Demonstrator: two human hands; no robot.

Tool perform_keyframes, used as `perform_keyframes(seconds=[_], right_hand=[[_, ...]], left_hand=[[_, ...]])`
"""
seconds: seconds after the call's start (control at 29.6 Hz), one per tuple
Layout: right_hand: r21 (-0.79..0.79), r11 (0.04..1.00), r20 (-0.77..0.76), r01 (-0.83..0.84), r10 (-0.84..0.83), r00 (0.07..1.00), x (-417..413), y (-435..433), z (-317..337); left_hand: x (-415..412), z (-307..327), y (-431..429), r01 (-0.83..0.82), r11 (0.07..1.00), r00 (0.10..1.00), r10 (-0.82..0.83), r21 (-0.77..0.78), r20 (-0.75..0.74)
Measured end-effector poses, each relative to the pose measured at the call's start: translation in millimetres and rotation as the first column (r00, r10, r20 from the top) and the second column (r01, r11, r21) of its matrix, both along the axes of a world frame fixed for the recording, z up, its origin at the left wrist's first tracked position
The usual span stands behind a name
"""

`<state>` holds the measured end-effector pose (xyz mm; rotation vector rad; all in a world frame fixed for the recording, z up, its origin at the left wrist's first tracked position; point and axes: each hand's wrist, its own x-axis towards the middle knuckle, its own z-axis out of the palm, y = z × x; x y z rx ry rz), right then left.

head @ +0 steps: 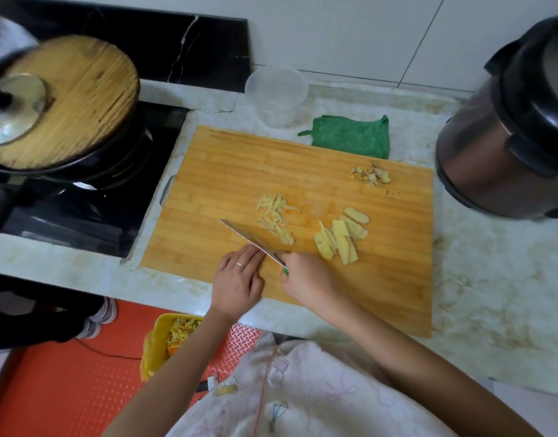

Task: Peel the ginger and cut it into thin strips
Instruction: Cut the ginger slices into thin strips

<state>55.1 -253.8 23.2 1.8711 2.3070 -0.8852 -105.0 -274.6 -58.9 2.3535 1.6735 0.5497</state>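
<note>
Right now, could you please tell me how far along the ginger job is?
Peeling looks done: peel scraps sit at the far right of the cutting board. Partly cut: a pile of thin strips lies mid-board. In hand: the right hand grips the knife, and the left hand lies open beside its blade. Left: the ginger slices beside the strips are not yet cut down.

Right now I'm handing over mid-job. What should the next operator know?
Right hand grips the knife, blade angled over the board.
Left hand is open, fingertips against the blade's side.
Done: ginger is peeled, peels lie near the board's far right corner; one pile of strips is cut.
Left: slices, right of the strips, are not yet cut into strips.
</note>
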Motion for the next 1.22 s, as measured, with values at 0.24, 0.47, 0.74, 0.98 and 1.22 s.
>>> perform_keyframes(seconds=[0.24,0.47,0.74,0.98,1.22], right_hand=[[0.049,0.999,0.053,-0.007,0.005,0.999,-4,-9,-2],[0.048,0.999,0.032,0.000,-0.002,0.999,-6,-19,-2],[0.023,0.999,0.007,0.025,-0.025,1.000,-4,-23,-2],[0.043,0.999,0.017,0.024,-0.025,1.000,-5,-24,-3],[0.031,0.998,0.006,0.058,-0.058,0.998,-8,-24,-4]], left_hand=[[1,-1,0,-0.008,0.999,1.000,0.007,0.036,0.026],[2,-1,1,-0.005,0.997,0.999,0.002,0.080,0.047],[1,0,1,-0.015,0.999,1.000,0.015,0.030,0.019],[2,0,1,-0.019,1.000,1.000,0.019,-0.004,0.013],[1,0,0,-0.024,1.000,1.000,0.024,0.004,0.013]])
